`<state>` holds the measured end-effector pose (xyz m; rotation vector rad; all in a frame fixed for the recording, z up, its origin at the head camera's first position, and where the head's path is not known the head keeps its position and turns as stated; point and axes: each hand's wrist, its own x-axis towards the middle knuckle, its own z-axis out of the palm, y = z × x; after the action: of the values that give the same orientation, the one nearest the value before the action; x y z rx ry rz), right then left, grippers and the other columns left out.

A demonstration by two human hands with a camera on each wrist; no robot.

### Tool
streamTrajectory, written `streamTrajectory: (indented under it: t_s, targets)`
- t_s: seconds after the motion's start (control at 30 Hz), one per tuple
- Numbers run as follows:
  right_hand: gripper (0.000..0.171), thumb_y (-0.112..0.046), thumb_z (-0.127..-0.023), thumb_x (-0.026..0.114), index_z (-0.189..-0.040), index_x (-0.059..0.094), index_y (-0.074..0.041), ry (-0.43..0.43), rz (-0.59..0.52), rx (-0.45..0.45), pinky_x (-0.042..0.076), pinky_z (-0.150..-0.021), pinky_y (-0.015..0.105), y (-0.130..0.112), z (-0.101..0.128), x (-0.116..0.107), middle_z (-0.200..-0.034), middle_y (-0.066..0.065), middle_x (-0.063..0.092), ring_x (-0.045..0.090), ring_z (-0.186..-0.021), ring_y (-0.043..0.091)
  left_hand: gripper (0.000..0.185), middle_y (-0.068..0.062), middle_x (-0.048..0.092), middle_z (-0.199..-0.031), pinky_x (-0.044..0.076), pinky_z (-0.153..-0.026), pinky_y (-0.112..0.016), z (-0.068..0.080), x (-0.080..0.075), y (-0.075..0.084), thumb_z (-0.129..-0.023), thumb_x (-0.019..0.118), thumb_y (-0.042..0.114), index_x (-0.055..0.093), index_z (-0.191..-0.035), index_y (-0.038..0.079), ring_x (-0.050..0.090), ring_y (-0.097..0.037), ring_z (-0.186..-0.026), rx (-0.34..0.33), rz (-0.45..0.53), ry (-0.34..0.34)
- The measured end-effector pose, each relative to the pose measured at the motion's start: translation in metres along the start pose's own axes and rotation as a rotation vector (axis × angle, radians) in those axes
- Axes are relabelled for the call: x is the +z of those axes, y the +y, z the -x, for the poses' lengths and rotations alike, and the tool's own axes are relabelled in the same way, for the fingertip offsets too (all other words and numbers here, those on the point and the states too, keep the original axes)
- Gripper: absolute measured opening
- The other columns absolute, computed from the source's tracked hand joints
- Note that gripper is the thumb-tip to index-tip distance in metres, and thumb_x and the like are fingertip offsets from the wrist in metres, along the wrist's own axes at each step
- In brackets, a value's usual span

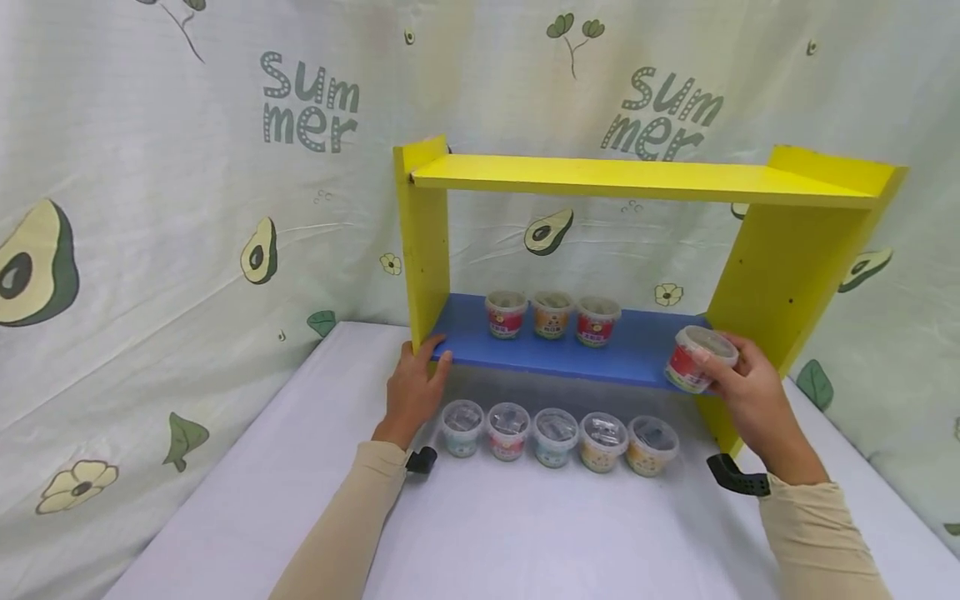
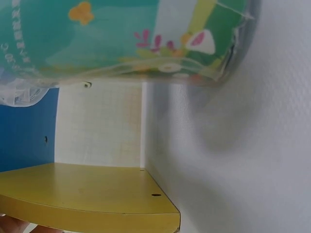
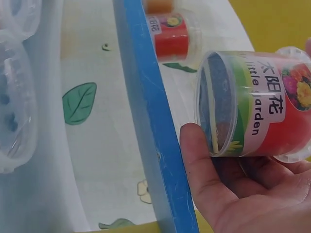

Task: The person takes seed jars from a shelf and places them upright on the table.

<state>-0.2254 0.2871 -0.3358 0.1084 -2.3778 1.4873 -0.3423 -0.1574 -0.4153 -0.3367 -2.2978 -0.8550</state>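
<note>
Red label showing, the gripped tub point(image 1: 684, 367) is riding in the right hand point(image 1: 753, 404), out at the right end of the blue shelf point(image 1: 641, 346) — fingers and thumb are clasping it by the sides. Its long axis is standing close to upright, the lid end leaning a little rightward, the base hanging about level with the front edge (whether it's touching down, I can't tell). Three tubs point(image 1: 551, 323) are lining up on that shelf to its left, a stretch of blue lying between. Way over at the opposite end, the left hand point(image 1: 413, 390) is holding the left yellow side panel point(image 1: 422, 258) — so the hands are working well apart, the right one being far nearer the tub. Below, five tubs point(image 1: 553, 454) are standing in a row on the tabletop point(image 1: 562, 542).
</note>
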Motion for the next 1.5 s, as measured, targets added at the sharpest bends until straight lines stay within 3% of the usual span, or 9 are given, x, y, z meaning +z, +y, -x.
streamTrajectory:
  t_s: [0.3,0.57,0.87,1.1,1.3,1.5]
  targets:
    - [0.071,-0.044,-0.103,0.052,-0.152,0.024,-0.001,-0.029,0.107,0.002,0.044,-0.079,0.009,0.004,0.015,-0.007,-0.140,0.016,0.039,0.046,-0.113,0.013,0.048,-0.022,0.050,-0.121,0.051,-0.068,-0.056,0.002,0.000,0.000,-0.103,0.043,0.053,0.055,-0.141,0.025,0.061,-0.037,-0.089,-0.006,0.013,-0.028]
    - [0.073,-0.045,-0.103,0.052,-0.152,0.022,0.001,-0.039,0.141,0.030,0.044,-0.076,0.009,0.010,0.024,-0.011,-0.143,0.022,0.038,0.045,-0.115,0.021,0.045,-0.022,0.050,-0.117,0.051,-0.066,-0.056,0.002,0.000,-0.001,-0.103,0.046,0.050,0.056,-0.140,0.025,0.061,-0.037,-0.084,-0.002,0.015,0.005]
    - [0.071,-0.041,-0.104,0.053,-0.149,0.021,0.003,-0.061,0.156,0.023,0.044,-0.077,0.009,0.014,0.031,-0.012,-0.140,0.024,0.040,0.046,-0.110,0.013,0.044,-0.021,0.050,-0.122,0.051,-0.068,-0.057,0.005,-0.001,0.000,-0.103,0.047,0.050,0.055,-0.140,0.026,0.061,-0.038,-0.088,-0.024,0.014,-0.012]
    - [0.067,-0.036,-0.105,0.053,-0.148,0.021,0.003,-0.089,0.165,0.021,0.045,-0.077,0.009,0.020,0.036,-0.017,-0.139,0.023,0.040,0.046,-0.105,0.005,0.046,-0.021,0.050,-0.120,0.051,-0.065,-0.055,0.000,0.001,0.003,-0.104,0.045,0.051,0.055,-0.139,0.024,0.060,-0.035,-0.082,0.012,0.015,0.006]
    - [0.063,-0.033,-0.105,0.053,-0.146,0.022,0.004,-0.126,0.128,0.033,0.047,-0.077,0.012,0.030,0.036,-0.017,-0.138,0.021,0.041,0.049,-0.102,0.001,0.047,-0.022,0.050,-0.119,0.052,-0.066,-0.055,-0.003,-0.001,0.005,-0.103,0.045,0.051,0.055,-0.141,0.024,0.060,-0.036,-0.083,-0.003,0.011,-0.012]
    - [0.067,-0.037,-0.105,0.052,-0.147,0.020,0.005,-0.168,0.137,0.099,0.048,-0.078,0.016,0.041,0.038,-0.013,-0.140,0.023,0.039,0.050,-0.110,0.020,0.049,-0.021,0.050,-0.117,0.052,-0.065,-0.056,-0.002,0.000,0.000,-0.103,0.043,0.054,0.055,-0.140,0.025,0.061,-0.037,-0.084,-0.003,-0.002,-0.009]
